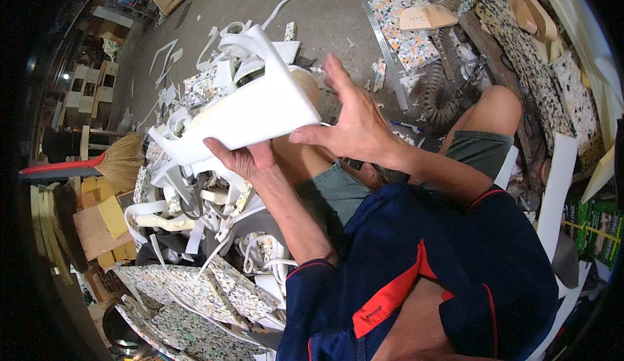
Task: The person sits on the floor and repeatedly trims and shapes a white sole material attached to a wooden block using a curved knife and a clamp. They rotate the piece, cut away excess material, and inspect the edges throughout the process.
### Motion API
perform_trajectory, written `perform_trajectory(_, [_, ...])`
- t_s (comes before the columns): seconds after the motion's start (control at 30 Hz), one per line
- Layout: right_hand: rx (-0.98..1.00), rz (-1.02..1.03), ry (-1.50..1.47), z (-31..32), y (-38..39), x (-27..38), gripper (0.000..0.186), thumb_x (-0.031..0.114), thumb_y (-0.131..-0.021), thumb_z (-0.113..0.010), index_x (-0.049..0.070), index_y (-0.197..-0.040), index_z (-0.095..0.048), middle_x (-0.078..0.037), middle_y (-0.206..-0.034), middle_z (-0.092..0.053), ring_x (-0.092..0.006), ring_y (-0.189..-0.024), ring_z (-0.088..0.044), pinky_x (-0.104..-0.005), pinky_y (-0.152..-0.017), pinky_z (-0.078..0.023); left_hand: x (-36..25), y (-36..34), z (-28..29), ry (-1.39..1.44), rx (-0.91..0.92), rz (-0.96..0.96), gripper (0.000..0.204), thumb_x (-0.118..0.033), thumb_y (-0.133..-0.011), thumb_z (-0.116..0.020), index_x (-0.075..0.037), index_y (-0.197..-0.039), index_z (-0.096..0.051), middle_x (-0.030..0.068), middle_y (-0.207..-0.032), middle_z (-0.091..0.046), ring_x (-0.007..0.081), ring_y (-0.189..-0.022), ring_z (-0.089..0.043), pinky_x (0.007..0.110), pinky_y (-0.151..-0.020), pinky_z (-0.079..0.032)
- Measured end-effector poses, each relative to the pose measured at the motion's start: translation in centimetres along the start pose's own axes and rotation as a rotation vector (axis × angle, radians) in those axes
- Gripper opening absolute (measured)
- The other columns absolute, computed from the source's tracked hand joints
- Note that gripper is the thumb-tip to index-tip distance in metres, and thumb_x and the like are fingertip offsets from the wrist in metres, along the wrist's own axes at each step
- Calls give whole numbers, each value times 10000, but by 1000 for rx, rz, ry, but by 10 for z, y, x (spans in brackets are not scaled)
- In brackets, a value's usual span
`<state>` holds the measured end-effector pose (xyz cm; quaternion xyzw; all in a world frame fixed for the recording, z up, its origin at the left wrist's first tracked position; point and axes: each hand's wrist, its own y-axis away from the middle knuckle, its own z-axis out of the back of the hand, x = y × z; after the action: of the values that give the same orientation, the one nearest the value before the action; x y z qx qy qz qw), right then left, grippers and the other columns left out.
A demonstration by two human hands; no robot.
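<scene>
A white foam-covered piece [260, 113], wide and flat with one arm rising at its far right end, is held up in front of me. My left hand [252, 161] grips its near edge, with the thumb on the face and the other fingers partly hidden by the foam. At its right end is my right hand [361, 122], fingers stretched out and spread. The right thumb lies close to the corner of the foam; whether it touches, I cannot tell. Behind and below the piece, white foam offcuts [175, 189] lie in a tangled heap.
A broom [120, 161] with a red handle lies at the left. Speckled foam sheets [201, 289] are stacked near left, and another speckled slab [406, 20] lies far right beside a long metal ruler [380, 36]. A coiled hose [437, 94] and a pen [407, 127] lie beyond my right knee.
</scene>
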<state>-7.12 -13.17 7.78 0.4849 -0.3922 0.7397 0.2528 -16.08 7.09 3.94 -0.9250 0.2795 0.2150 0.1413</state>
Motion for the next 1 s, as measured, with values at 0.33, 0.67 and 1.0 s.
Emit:
perform_trajectory(0.33, [-124, 2, -372, -25, -13, -13, 1038, 281, -705, -881, -127, -1456, -291, -325, -1166, -621, -360, -1092, -643, -409, -972, -489, -1, 4, -5, -84, -45, -62, 766, -485, -784, -807, -101, -1383, -521, 120, -1374, -575, 333, -1282, -519, 598, -1125, -368])
perform_trajectory(0.67, [387, 323, -294, 34, 25, -41, 927, 523, -900, -619, -67, -1516, -257, -226, -1366, -512, -312, -1291, -502, -427, -1136, -319, -2, -10, -13, 329, 180, 238, 627, -544, -979, -403, -54, -1348, -531, 226, -1226, -627, 404, -1033, -645, 585, -1000, -467])
perform_trajectory(1.0, [457, 358, -109, -13, -49, -1, 1112, 804, -886, -68, -93, -1540, -136, -261, -1624, -112, -365, -1519, -87, -426, -1224, -81, 39, 6, -48, -9, 131, 146, 777, -653, -971, -429, -58, -1470, -395, 213, -1387, -517, 332, -1204, -569, 451, -1023, -493])
